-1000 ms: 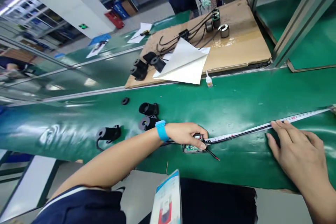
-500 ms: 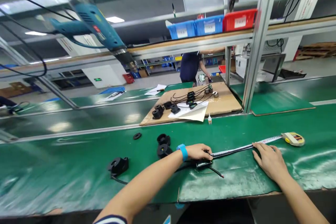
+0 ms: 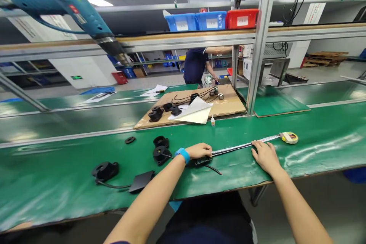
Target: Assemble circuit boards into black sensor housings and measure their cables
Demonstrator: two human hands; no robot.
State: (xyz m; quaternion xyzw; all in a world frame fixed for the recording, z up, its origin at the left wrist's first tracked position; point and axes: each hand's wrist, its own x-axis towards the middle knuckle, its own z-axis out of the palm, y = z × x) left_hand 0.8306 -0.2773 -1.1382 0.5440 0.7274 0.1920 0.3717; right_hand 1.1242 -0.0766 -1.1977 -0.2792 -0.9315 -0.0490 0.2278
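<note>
My left hand point(image 3: 201, 151), with a blue wristband, is closed over a small black module point(image 3: 202, 161) and the near end of a tape measure's blade point(image 3: 233, 148). The fingers hide much of the module. A black cable runs along the stretched blade, and a short dark wire point(image 3: 214, 169) with a reddish tip sticks out below the hand. My right hand point(image 3: 266, 157) lies on the blade and cable with fingers stretched out and thumb apart. Just beyond it lies the yellow tape measure case point(image 3: 289, 137).
Black round housings point(image 3: 161, 154) lie left of my hands; another housing point(image 3: 105, 171) is wired to a flat black box point(image 3: 142, 181). Cardboard point(image 3: 228, 108) with parts and papers lies behind, near a small bottle point(image 3: 212, 121). A blue power tool point(image 3: 77, 5) hangs upper left. A co-worker point(image 3: 196, 65) stands beyond.
My view has swung to the right, so the scene sits further left. Both hands keep their places on the module, blade and cable. The flat black box now shows beside my left forearm.
</note>
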